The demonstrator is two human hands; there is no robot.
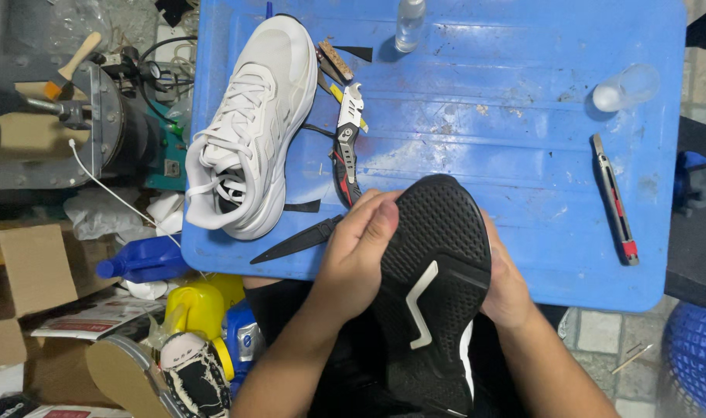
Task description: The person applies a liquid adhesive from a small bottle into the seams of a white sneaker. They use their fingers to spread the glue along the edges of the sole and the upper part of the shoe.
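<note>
Head camera, looking straight down: a person holds a black sports shoe with a textured rubber sole and a white zigzag stripe (438,286) sole-up over their lap, its toe reaching over the near edge of a scuffed blue plastic tabletop (507,131); the left hand (360,251) clasps the shoe's left side, its fingers (372,213) curled over the toe edge and the thumb pressed flat on the sole; the right hand (506,282) cups the shoe's right side from beneath, its fingers hidden behind the shoe, so the grip is only partly seen.

On the tabletop, at the left, a white lace-up trainer with a thick sole (248,128) lies with its toe pointing away; just right of it rests a pair of red-and-grey pliers (347,147); a slim black blade-shaped tool (299,241) lies at the near edge, its tip close to the left hand; a small clear plastic bottle (409,23) stands at the far edge; a second clear bottle (625,87) lies tipped over near the right corner; a long red-and-grey utility knife (614,200) lies along the right side, well apart from the hands.

Beside the tabletop, at the left, the floor is crowded with a blue plastic jug (144,262), a yellow container (198,306) and a brown cardboard box (28,267).
</note>
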